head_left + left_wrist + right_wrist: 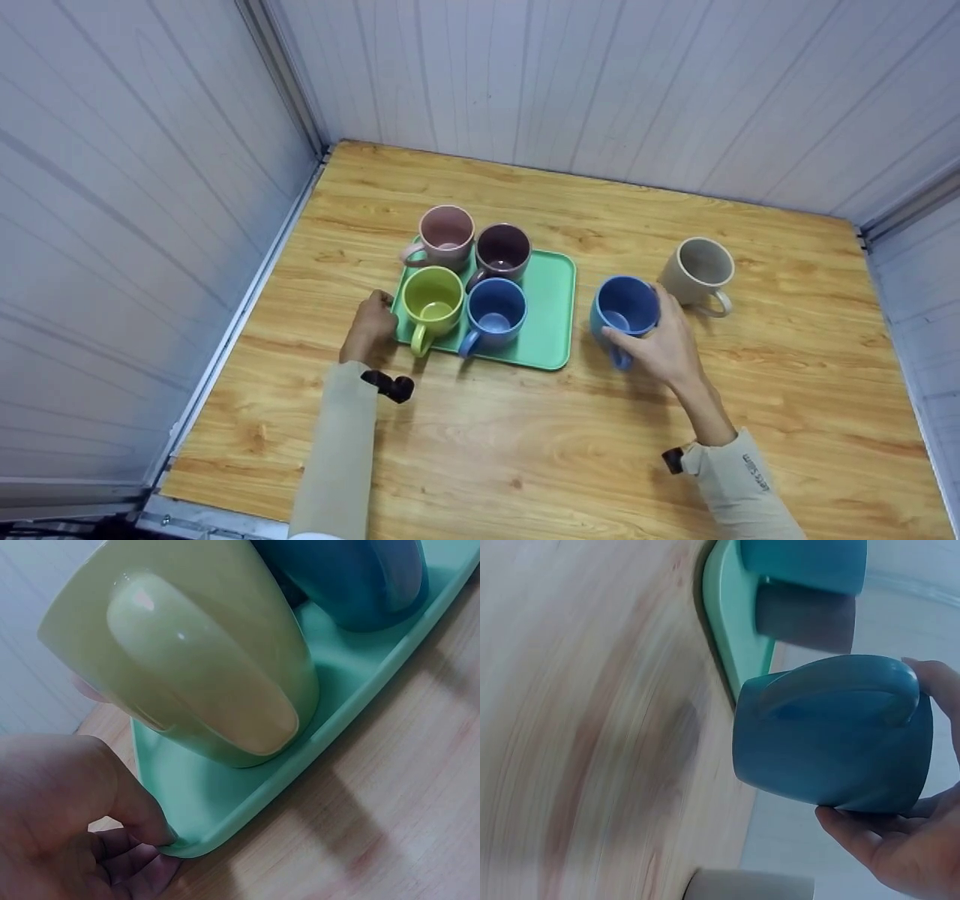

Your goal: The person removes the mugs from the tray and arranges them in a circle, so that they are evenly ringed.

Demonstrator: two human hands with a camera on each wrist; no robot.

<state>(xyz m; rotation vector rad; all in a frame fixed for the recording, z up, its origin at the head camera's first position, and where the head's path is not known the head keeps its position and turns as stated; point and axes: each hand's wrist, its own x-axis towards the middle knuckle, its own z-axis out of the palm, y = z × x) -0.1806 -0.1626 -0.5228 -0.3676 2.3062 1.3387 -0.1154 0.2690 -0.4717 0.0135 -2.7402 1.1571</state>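
My right hand (664,341) grips a blue mug (832,742) near its rim, thumb on one side and fingers on the other. The mug hangs over the table just right of the green tray (551,315), its handle toward me. At the tray's left edge my left hand (375,321) pinches the near corner between thumb and fingers, as the left wrist view shows. On the tray stand a yellow-green mug (433,300), a second blue mug (495,319), a pink mug (448,236) and a dark purple mug (503,251). The right strip of the tray is bare.
A grey-beige mug (697,274) stands on the wooden table (525,450) beyond my right hand, its handle toward the near right. White panel walls (562,82) enclose the table at the back and both sides.
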